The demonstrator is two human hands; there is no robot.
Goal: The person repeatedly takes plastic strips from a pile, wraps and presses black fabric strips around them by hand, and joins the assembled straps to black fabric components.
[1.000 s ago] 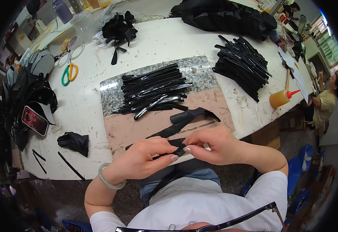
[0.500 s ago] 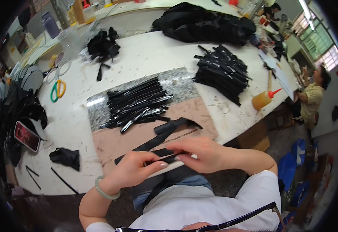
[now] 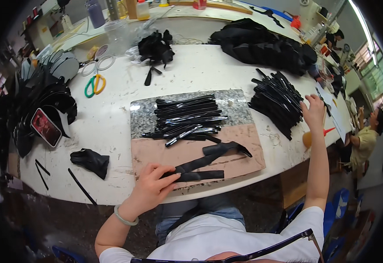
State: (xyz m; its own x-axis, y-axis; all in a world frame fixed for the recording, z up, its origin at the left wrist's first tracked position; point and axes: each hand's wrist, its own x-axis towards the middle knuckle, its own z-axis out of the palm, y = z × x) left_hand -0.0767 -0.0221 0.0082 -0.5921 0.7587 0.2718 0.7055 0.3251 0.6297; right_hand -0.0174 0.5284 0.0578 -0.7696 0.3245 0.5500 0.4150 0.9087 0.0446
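Observation:
My left hand (image 3: 153, 186) is at the front left edge of the pink-and-speckled board (image 3: 154, 155), its fingers closed on the left end of a flat black strip (image 3: 206, 175). Just behind that strip lies a longer, bent black strip (image 3: 200, 162) with a curled right end. Out to the right, my right hand (image 3: 314, 109) is stretched over the table with fingers apart and nothing visible in them. It is beside a stack of black strips (image 3: 277, 103). A row of glossy black strips (image 3: 187, 116) lies on the speckled part of the board.
An amber bottle with a red nozzle (image 3: 307, 139) stands partly behind my right forearm. Scissors with green and orange handles (image 3: 95, 85), a phone (image 3: 46, 127) and a crumpled black piece (image 3: 90, 162) lie left. A large black heap (image 3: 261, 46) lies far back. Another person (image 3: 366, 140) is at right.
My right hand has left the strip in front of me and reached far right to the strip stack. My left hand has lowered the strip onto the board. The view has shifted.

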